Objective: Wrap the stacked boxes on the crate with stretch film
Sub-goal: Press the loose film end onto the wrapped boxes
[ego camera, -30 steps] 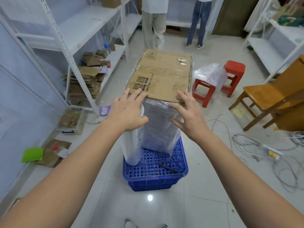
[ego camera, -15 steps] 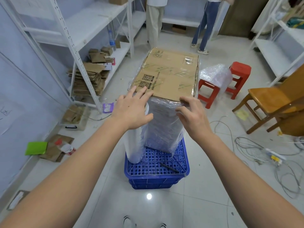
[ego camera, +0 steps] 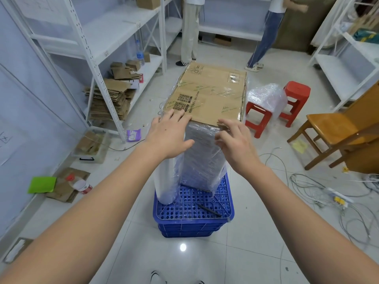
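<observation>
boxes [ego camera: 207,128] sit wrapped on the blue crate [ego camera: 192,210], roll [ego camera: 167,181] standing beside them. your left hand [ego camera: 169,136] is flat and spread on the top edge, right hand [ego camera: 234,143] loosely curled, holding nothing. i'd press the film tail down firmly so it clings.

A single wide-angle view is given from a camera worn on the head, angled forward and steeply down; straight lines are bowed towards the edges by the lens; both forearms are seen entering from the bottom corners, with the left hand [ego camera: 168,136] and right hand [ego camera: 235,144] close beneath the lens; the stacked boxes [ego camera: 209,93] on the blue crate [ego camera: 192,210] are held centre frame, near; shelving [ego camera: 98,42] is taken in at left, floor below; no second view is supplied, so nothing is shared.
</observation>
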Demonstrator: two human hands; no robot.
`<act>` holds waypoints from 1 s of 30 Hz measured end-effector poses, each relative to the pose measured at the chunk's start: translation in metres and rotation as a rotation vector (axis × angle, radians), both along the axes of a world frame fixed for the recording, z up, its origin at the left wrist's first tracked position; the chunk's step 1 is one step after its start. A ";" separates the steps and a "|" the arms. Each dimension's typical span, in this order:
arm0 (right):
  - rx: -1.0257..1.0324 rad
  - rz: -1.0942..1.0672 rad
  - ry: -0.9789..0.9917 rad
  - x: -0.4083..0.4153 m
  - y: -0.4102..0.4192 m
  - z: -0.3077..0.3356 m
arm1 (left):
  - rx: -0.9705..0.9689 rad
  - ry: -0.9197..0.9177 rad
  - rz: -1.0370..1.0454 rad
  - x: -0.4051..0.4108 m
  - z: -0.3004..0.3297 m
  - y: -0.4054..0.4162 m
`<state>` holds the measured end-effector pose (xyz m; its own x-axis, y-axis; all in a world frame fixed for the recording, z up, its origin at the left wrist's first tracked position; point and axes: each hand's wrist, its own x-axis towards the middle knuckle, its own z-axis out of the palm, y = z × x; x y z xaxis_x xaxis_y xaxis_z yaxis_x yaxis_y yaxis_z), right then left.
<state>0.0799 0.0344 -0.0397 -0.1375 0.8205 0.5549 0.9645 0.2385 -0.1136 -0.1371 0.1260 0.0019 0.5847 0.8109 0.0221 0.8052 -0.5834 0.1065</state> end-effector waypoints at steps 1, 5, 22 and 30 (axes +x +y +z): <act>-0.024 0.010 -0.033 0.000 0.002 -0.001 | 0.001 0.000 0.000 0.000 -0.001 -0.001; -0.091 -0.022 -0.109 -0.007 0.009 -0.002 | -0.002 0.000 0.006 0.002 0.000 -0.001; -0.246 0.083 -0.161 -0.026 0.036 0.026 | 0.092 -0.038 0.024 0.001 -0.008 -0.006; -0.506 0.038 -0.384 -0.002 0.028 0.040 | 0.092 -0.050 0.031 0.001 -0.009 -0.007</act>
<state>0.0777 0.0629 0.0003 -0.2838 0.9589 0.0054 0.9508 0.2807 0.1312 -0.1360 0.1194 -0.0071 0.5555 0.8218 0.1264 0.8180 -0.5674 0.0943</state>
